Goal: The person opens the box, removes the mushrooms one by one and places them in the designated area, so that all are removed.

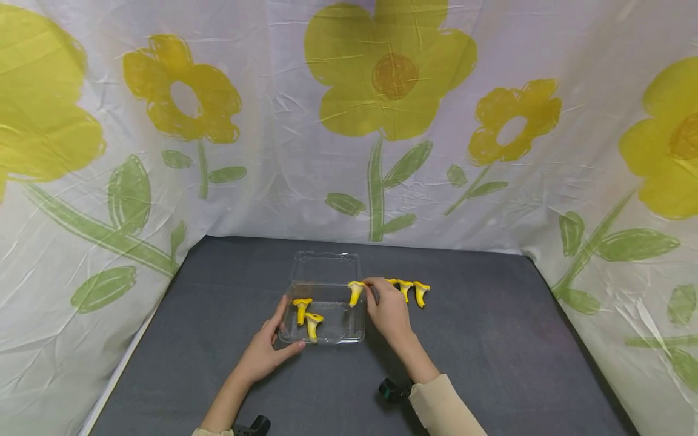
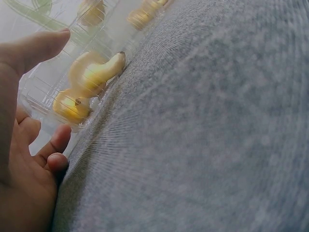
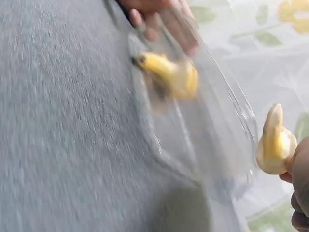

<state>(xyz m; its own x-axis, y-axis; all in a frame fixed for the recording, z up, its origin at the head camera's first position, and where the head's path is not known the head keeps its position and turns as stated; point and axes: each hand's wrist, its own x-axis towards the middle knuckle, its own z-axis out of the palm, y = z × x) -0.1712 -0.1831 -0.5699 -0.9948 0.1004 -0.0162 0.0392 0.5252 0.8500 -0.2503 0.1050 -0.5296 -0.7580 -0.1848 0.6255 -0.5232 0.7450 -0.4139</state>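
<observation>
Left hand [image 1: 264,352] rests spread against the clear box [image 1: 338,332]; right hand [image 1: 390,310] pinches 1 yellow mushroom [image 1: 355,293], which could drop askew if the pinch slips

I'm looking down at a table [image 1: 507,357] in dark grey, and my wrist views pick up a fine, cloth-like grain across it. Sitting right on it, towards the middle, there's a clear plastic container [image 1: 346,341], its lid [image 1: 327,266] opened away to the far side. Just right of that, I've got yellow mushrooms [image 1: 405,289] in a short row on the grey, the leftmost partly hidden.
</observation>
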